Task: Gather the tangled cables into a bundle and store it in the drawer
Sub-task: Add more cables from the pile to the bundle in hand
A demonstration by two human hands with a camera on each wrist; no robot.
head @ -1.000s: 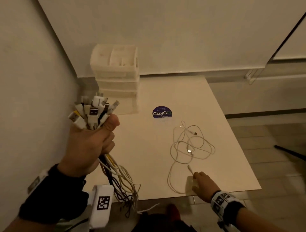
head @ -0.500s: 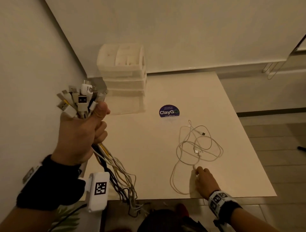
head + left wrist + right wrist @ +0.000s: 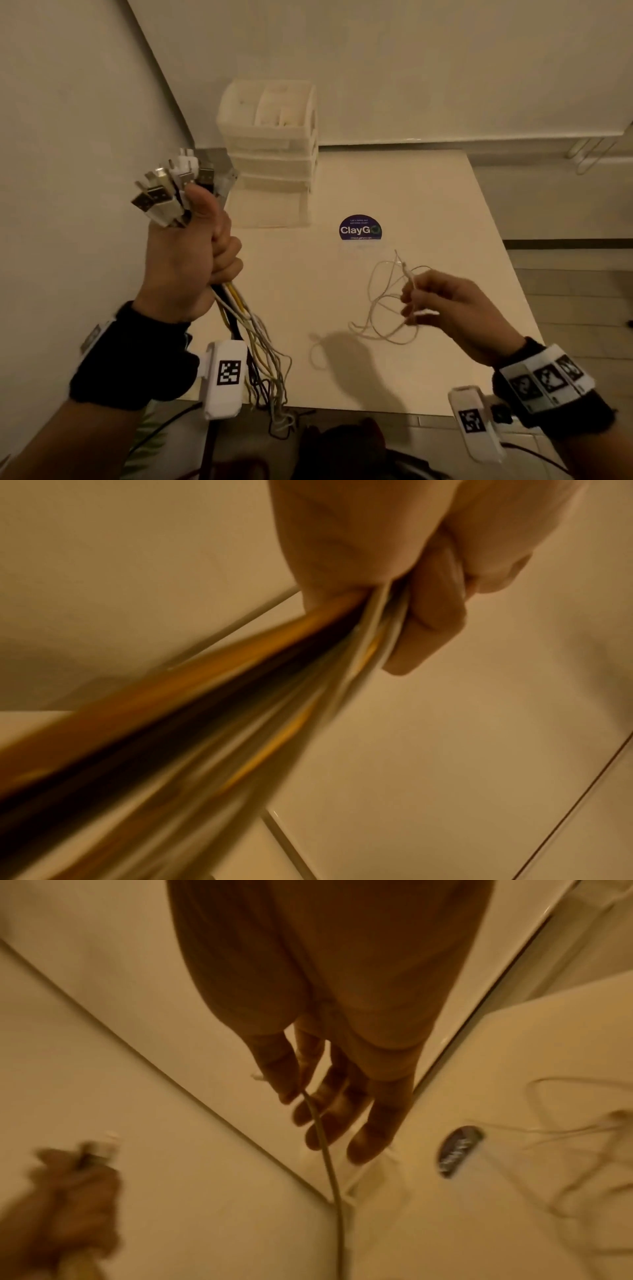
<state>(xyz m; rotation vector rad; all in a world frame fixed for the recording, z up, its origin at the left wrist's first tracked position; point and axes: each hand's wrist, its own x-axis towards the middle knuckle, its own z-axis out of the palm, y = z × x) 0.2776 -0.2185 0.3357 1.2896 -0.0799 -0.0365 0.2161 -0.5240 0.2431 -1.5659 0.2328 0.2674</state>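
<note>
My left hand (image 3: 191, 260) is raised at the left and grips a bundle of cables (image 3: 253, 329). Their plug ends (image 3: 178, 185) stick up above the fist, and the black, yellow and white strands hang past the table's front edge. In the left wrist view the fist (image 3: 394, 561) is closed round the blurred strands (image 3: 240, 696). My right hand (image 3: 445, 305) is lifted above the table and pinches one end of a thin white cable (image 3: 387, 308), whose loops trail down to the tabletop. In the right wrist view that cable (image 3: 325, 1150) runs out from between the fingers (image 3: 373, 1118).
A white stack of drawers (image 3: 274, 154) stands in the table's back left corner, against the wall. The white table (image 3: 428, 192) carries a round blue ClayGo sticker (image 3: 360, 228). A wall runs close along the left side. Tiled floor lies to the right.
My right hand has risen from the tabletop with the white cable's end pinched, pulling part of the loops up. My left hand stays raised with the bundle.
</note>
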